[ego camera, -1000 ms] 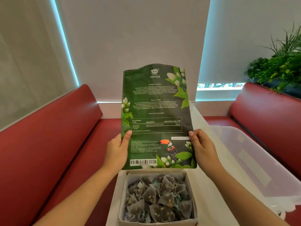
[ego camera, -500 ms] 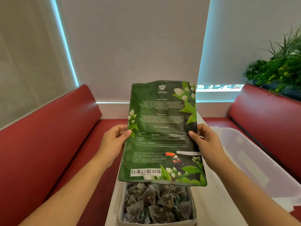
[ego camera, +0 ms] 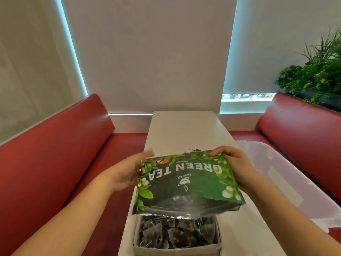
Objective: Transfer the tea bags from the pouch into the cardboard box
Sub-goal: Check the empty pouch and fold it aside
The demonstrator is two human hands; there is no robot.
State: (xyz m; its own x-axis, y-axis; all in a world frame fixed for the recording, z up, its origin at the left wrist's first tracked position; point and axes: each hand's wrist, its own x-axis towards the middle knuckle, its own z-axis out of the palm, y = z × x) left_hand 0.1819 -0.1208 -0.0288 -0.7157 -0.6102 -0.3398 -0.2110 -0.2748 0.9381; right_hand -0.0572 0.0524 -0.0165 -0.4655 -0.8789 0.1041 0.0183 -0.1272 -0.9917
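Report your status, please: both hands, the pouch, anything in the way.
Right hand grips pouch at far corner; left hand at its left edge, grip blurred. Pouch tipped, open mouth over cardboard box, tea bags inside box. Nothing between them.

The pouch (ego camera: 186, 187) overhangs the far edge of the cardboard box (ego camera: 177, 250); bare table (ego camera: 184, 130) lies beyond.

You have one pouch (ego camera: 186, 182), one cardboard box (ego camera: 177, 251) and a heap of tea bags (ego camera: 177, 235), too overlapped for you to count. Around you are one tabletop (ego camera: 184, 130), one clear bin (ego camera: 287, 178), two red benches (ego camera: 55, 154) and one plant (ego camera: 317, 74).
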